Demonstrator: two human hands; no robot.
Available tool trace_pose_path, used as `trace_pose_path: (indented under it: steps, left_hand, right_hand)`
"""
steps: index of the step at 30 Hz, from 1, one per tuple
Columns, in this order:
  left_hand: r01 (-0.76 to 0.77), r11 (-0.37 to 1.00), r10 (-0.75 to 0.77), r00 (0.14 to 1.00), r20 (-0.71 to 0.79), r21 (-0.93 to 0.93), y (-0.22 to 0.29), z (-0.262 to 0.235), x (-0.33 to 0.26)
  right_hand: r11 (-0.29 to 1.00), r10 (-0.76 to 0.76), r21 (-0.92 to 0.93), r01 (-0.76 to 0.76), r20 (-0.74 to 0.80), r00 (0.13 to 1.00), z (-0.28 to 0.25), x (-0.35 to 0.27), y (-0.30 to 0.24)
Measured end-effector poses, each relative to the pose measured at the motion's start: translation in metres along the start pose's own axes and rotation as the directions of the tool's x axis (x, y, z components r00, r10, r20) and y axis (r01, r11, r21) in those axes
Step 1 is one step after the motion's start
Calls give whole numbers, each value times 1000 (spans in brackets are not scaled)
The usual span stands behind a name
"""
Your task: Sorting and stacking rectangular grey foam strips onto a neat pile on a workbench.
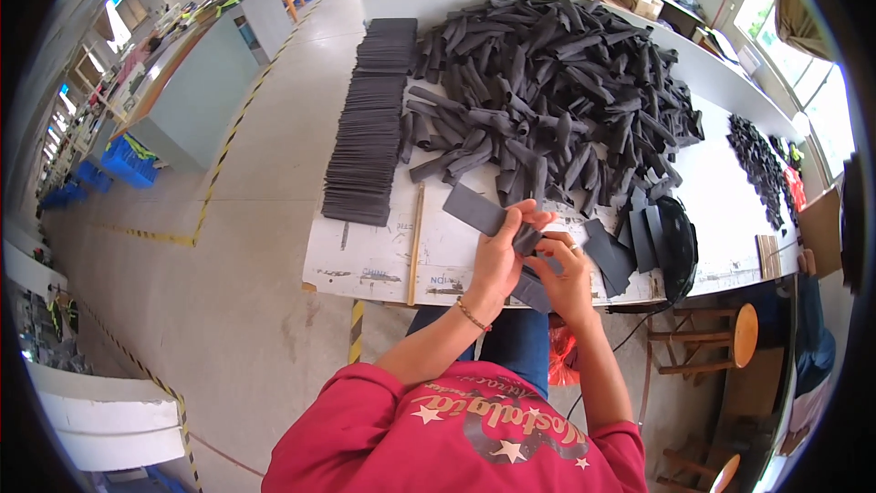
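My left hand (500, 256) is closed around a dark grey flat strip (473, 208), whose free end sticks out to the upper left over the table's front part. Close beside it, my right hand (566, 276) pinches with thumb and fingers at dark material between the two hands. Below the fingers hangs another dark flat part (530, 291); whether it joins the strip is hidden. Beyond the hands lies a large heap of curled dark grey pieces (566, 82). A long neat row of stacked flat dark pieces (365, 119) stands at the left.
A thin wooden stick (416, 246) lies on the white table (370, 260). Right of my hands are loose flat dark pieces (610, 257) beside a shiny black rounded object (677, 246) with a cord. Small dark pieces (757, 160) lie far right. Wooden stools (744, 336) stand below.
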State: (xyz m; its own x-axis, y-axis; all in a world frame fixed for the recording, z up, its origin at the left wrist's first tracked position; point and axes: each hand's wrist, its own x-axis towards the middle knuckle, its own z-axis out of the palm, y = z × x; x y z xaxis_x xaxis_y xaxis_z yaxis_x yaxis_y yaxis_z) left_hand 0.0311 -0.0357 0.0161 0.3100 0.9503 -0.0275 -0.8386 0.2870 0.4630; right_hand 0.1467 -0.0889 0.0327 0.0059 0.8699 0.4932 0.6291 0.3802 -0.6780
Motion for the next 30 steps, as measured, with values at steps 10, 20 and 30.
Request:
trace_pose_path:
  steps: [10, 20, 30]
  left_hand:
    - [-96, 981, 79, 991, 104, 167, 17, 5, 6]
    - [-173, 982, 156, 966, 205, 71, 38, -18, -2]
    - [-180, 982, 180, 984, 3, 65, 49, -34, -3]
  right_hand:
    - [798, 414, 540, -266, -172, 894, 19, -4, -9]
    - [979, 97, 201, -27, -344, 934, 6, 4, -29]
    - [894, 263, 426, -139, -249, 932, 4, -1, -18]
